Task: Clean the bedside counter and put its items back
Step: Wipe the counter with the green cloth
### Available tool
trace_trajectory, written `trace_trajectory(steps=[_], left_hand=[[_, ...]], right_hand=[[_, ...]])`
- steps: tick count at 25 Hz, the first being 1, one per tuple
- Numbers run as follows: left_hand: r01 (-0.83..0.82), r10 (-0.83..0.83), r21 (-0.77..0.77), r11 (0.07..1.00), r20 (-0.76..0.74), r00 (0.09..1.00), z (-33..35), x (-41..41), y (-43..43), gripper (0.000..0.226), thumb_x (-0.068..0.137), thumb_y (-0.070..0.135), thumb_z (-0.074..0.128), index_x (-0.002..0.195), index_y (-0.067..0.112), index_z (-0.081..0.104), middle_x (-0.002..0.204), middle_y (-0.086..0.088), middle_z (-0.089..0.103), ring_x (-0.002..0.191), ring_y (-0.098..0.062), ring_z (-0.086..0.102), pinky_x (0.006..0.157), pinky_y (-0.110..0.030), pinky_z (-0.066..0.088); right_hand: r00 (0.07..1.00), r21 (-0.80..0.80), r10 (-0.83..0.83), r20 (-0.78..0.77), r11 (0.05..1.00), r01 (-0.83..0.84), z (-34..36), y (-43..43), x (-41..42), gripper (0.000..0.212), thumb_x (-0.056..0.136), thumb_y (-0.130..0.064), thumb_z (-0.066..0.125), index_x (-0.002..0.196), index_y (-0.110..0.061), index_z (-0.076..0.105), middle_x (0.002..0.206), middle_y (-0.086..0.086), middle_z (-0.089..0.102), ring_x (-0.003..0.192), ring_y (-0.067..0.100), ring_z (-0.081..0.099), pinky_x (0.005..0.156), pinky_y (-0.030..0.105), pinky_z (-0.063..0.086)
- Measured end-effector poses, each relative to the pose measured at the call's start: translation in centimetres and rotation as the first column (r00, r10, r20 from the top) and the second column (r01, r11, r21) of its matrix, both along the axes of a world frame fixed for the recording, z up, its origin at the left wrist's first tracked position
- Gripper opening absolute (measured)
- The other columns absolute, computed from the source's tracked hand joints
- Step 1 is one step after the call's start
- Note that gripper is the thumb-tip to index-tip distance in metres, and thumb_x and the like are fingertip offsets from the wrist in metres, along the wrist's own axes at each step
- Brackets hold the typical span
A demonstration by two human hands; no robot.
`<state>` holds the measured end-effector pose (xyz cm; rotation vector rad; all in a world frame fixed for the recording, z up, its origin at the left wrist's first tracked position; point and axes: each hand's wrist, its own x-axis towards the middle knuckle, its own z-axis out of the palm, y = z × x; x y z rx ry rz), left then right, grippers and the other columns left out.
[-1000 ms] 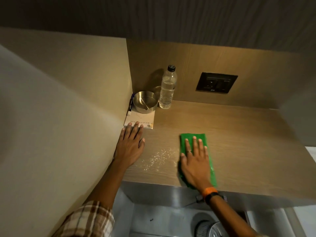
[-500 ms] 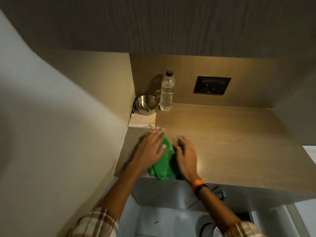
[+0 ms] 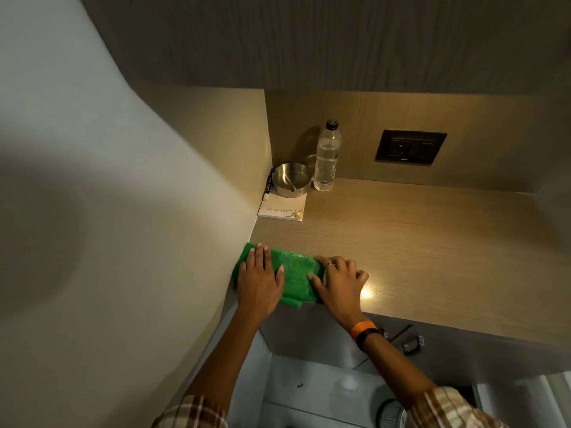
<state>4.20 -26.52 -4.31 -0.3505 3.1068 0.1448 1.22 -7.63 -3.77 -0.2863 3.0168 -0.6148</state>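
A green cloth lies spread on the wooden counter at its front left corner, against the side wall. My left hand presses flat on the cloth's left part. My right hand holds the cloth's right edge with curled fingers. In the back left corner stand a steel bowl, a clear water bottle and a white notepad. A pen leans along the wall beside the bowl.
A dark socket plate is set in the back panel. The side wall bounds the counter on the left. Below the counter's front edge are a light floor and a round grey object.
The cloth has moved left from mid-counter to the wall corner and is now spread out. Both hands moved left with it. The white specks seen earlier on the counter are no longer visible.
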Motion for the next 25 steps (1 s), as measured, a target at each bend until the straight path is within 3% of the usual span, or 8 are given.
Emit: trace_trajectory(steps=[3,6,10,13,15,19,22,25], left_hand=[[0.021,-0.023,-0.022,1.0,-0.119,0.993,1.8,1.5,-0.3,0.047,0.103,0.028,0.041,0.138,0.0,0.054,0.141,-0.021,0.056,0.122,-0.037,0.055,0.098,-0.046,0.045],[0.05,-0.05,-0.005,0.999,-0.118,0.992,2.8,2.5,-1.4,0.035,0.089,0.007,0.055,0.123,0.002,0.066,0.12,-0.018,0.068,0.102,-0.037,0.062,0.082,-0.043,0.052],[0.098,-0.098,-0.027,0.995,-0.01,0.995,3.7,1.8,-3.0,0.03,0.092,0.005,0.055,0.119,0.013,0.066,0.11,-0.01,0.069,0.099,-0.03,0.065,0.079,-0.038,0.053],[0.105,-0.107,0.094,0.99,0.026,0.994,3.4,1.4,-3.9,0.015,0.095,0.012,0.062,0.109,0.01,0.066,0.107,-0.011,0.069,0.099,-0.031,0.068,0.082,-0.039,0.056],[0.087,-0.098,0.178,0.98,0.052,0.994,3.0,1.4,-3.4,0.021,0.092,0.019,0.069,0.111,0.011,0.067,0.111,-0.01,0.069,0.101,-0.03,0.067,0.085,-0.041,0.055],[0.181,-0.2,0.238,0.954,0.056,0.978,2.7,1.0,0.4,0.015,0.086,0.031,0.075,0.099,0.023,0.073,0.101,-0.001,0.074,0.099,-0.024,0.066,0.086,-0.038,0.053],[0.27,-0.295,0.35,0.897,0.02,0.955,2.9,0.4,4.4,0.015,0.09,0.039,0.07,0.098,0.026,0.068,0.101,0.007,0.067,0.102,-0.015,0.058,0.095,-0.036,0.037],[0.23,-0.26,0.644,0.729,-0.049,0.964,3.7,0.0,10.3,0.018,0.091,0.039,0.069,0.095,0.021,0.067,0.093,0.009,0.067,0.089,-0.009,0.057,0.086,-0.029,0.034]], right_hand=[[0.995,-0.116,-0.039,0.095,0.992,0.05,0.7,0.3,-0.8,0.042,0.092,-0.049,0.064,0.132,-0.041,0.059,0.113,-0.007,0.068,0.118,0.024,0.05,0.081,0.036,0.017],[0.979,-0.129,-0.068,0.194,0.987,0.094,1.3,0.3,-1.7,0.043,0.089,-0.05,0.064,0.131,-0.037,0.063,0.107,-0.002,0.074,0.121,0.028,0.052,0.086,0.04,0.019],[0.979,-0.027,-0.062,0.192,0.997,0.068,1.8,-0.3,-1.4,0.059,0.083,-0.071,0.061,0.124,-0.03,0.066,0.118,0.002,0.068,0.119,0.029,0.052,0.095,0.046,0.03],[0.985,-0.017,-0.072,0.158,0.997,0.076,1.9,0.2,-1.0,0.052,0.084,-0.064,0.068,0.121,-0.027,0.068,0.126,0.003,0.064,0.121,0.029,0.051,0.094,0.045,0.031],[0.984,-0.035,-0.081,0.158,0.996,0.087,1.8,1.7,-0.7,0.05,0.084,-0.061,0.071,0.122,-0.029,0.069,0.128,-0.001,0.062,0.123,0.028,0.05,0.092,0.044,0.03],[0.974,-0.119,-0.133,0.182,0.981,0.156,1.7,7.5,0.9,0.041,0.083,-0.056,0.075,0.107,-0.023,0.073,0.111,0.001,0.073,0.114,0.027,0.059,0.092,0.043,0.038],[0.925,-0.433,-0.138,0.354,0.853,0.292,2.2,13.3,1.9,0.03,0.084,-0.035,0.081,0.092,-0.007,0.075,0.092,0.011,0.078,0.093,0.029,0.073,0.087,0.05,0.059],[0.854,-0.662,-0.223,0.471,0.55,0.509,3.2,19.0,2.7,0.013,0.086,-0.016,0.078,0.092,-0.004,0.077,0.089,0.008,0.08,0.089,0.026,0.077,0.085,0.044,0.061]])
